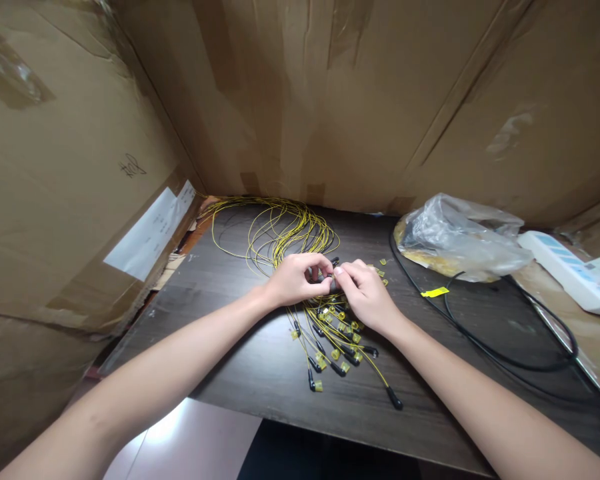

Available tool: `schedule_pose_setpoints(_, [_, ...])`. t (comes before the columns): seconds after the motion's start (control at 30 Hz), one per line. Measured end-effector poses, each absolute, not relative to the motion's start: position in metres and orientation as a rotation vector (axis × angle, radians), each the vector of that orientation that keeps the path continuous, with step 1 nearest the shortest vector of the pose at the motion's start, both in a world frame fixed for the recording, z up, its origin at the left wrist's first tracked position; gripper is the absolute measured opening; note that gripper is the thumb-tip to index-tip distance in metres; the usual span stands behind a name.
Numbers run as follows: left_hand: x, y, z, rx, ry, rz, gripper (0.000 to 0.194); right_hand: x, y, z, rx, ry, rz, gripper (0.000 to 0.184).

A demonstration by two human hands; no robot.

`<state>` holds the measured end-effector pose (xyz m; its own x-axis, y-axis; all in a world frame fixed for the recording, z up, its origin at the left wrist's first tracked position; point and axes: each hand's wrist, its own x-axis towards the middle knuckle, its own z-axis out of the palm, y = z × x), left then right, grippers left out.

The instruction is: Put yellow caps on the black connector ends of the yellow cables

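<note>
Thin yellow cables (285, 230) lie coiled at the back of a dark wooden table (240, 360). Their black-tipped ends with small yellow caps (337, 337) fan out toward the front edge. My left hand (296, 279) and my right hand (363, 293) meet above that bundle. Both pinch a small black connector (329, 276) between their fingertips. A few loose yellow caps (381, 268) lie just right of my right hand.
Cardboard walls (330, 100) enclose the table at the back and left. A crumpled clear plastic bag (460, 240) sits at the right. A black cable with a yellow tag (435, 292) loops past it. A white power strip (565, 267) lies at the far right.
</note>
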<state>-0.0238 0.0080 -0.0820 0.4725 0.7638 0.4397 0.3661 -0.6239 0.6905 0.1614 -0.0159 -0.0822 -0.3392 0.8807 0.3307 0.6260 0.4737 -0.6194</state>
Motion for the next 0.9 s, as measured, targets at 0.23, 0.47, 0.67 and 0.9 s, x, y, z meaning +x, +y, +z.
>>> schedule_pose_setpoints(0.23, [-0.0242,0.0083,-0.0833,2.178,0.938,1.028,0.011,0.1620,-0.0176,-0.0818,-1.226,-2.010,0.583,0.020])
schedule_pose_setpoints(0.47, [-0.0234,0.0096,-0.0831,2.158,0.952,1.033,0.011,0.1634,-0.0167,-0.0833,-1.250,-1.989,0.493,0.012])
schedule_pose_setpoints(0.67, [-0.0236,0.0122,-0.0823,2.040,1.055,1.164,0.015,0.1640,-0.0196,-0.0805,-1.245,-2.114,0.329,0.014])
schedule_pose_setpoints(0.9, [-0.0235,0.0151,-0.0834,1.988,1.107,1.215,0.020,0.1567,-0.0211,-0.0853,-1.253,-2.164,0.325,0.012])
